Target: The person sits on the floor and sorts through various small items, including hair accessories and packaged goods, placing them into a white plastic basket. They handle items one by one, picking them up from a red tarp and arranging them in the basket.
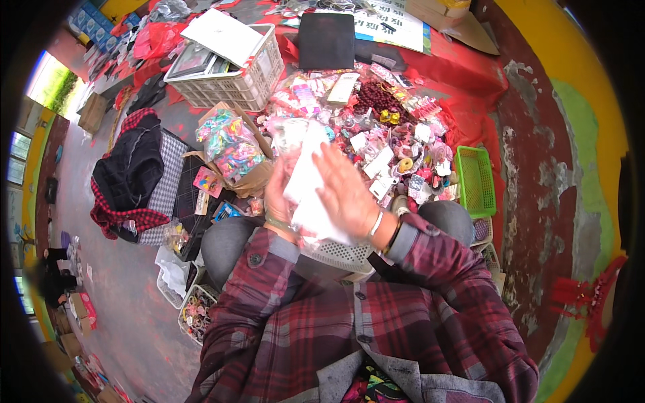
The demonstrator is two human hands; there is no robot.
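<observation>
A white, partly clear sheet-like packet (306,178), smeared by motion, stands between my hands above my lap; its exact kind is unclear. My left hand (277,201) grips its left side, with the fingers partly hidden behind it. Against its right side lies my right hand (351,195), fingers stretched out and flat. Just beyond the hands spreads a pile of small hair accessories (403,151), many on white cards or in clear wrapping. Under my wrists a light perforated basket (339,255) sits between my knees.
Left of my hands stands a cardboard box (252,178) of colourful bagged items. A large crate (252,84) with flat boards is behind it. A green basket (474,181) stands at right. Dark red strands of beads (376,97) lie in the pile. A jacket (134,174) lies far left.
</observation>
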